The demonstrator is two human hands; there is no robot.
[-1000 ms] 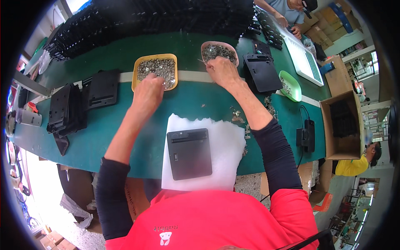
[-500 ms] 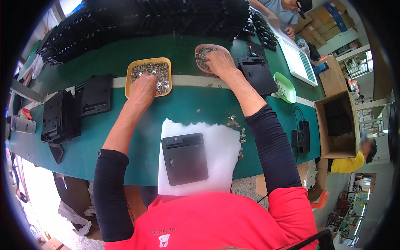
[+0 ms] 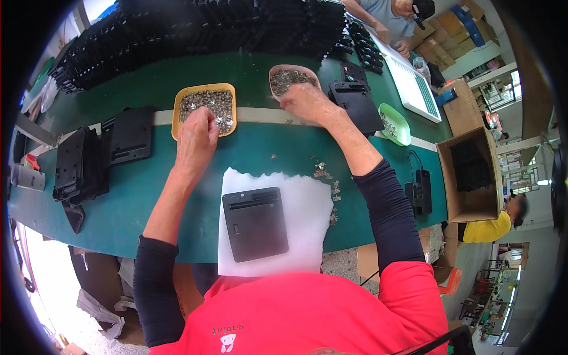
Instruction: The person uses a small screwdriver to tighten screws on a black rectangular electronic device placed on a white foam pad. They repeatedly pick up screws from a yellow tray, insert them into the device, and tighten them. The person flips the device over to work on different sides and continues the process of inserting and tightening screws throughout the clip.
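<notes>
My left hand is at the near edge of a yellow tray full of small metal parts. Its fingers are curled closed, and whatever they hold is hidden. My right hand hangs just on the near side of a pink tray, which also contains small metal pieces. The right fingers are bent together and slightly blurred; anything between them is too small to make out. In front of me a flat black plastic panel, with a slot along its far end, lies on a white foam sheet.
Small metal clips lie scattered beside the foam. Black panels are stacked at left and far right. A green tray, a black adapter and an open carton stand rightward. Across the table sits another person.
Both hands have drawn back toward me from the trays, the right one leaving the pink tray's inside. The whole view has shifted slightly. The black panel stays on the foam.
</notes>
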